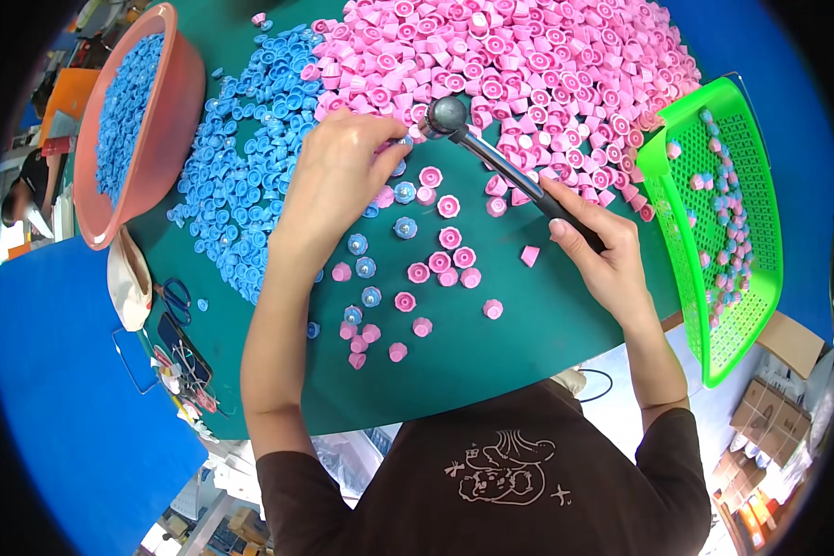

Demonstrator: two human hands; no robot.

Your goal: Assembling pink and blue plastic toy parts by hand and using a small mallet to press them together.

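Note:
My left hand (332,176) is closed in a pinch at the near edge of the pink pile. A small plastic piece (404,142) shows at its fingertips, bluish and partly hidden. In my right hand (610,261) is a hammer (499,162) with a black handle and a rounded metal head. The hammer's head sits just right of my left fingertips, close to the pink cups (519,56). Below my hands lie loose pink cups (449,238) and several blue scalloped caps (405,228) with shiny centres.
A heap of blue caps (241,176) spreads at the left of the green table (528,324). Beyond it stands a salmon tub (190,93) of blue pieces. At right, a green basket (686,269) holds pink-and-blue pieces. Scissors (174,301) and a phone (183,347) lie at the left edge.

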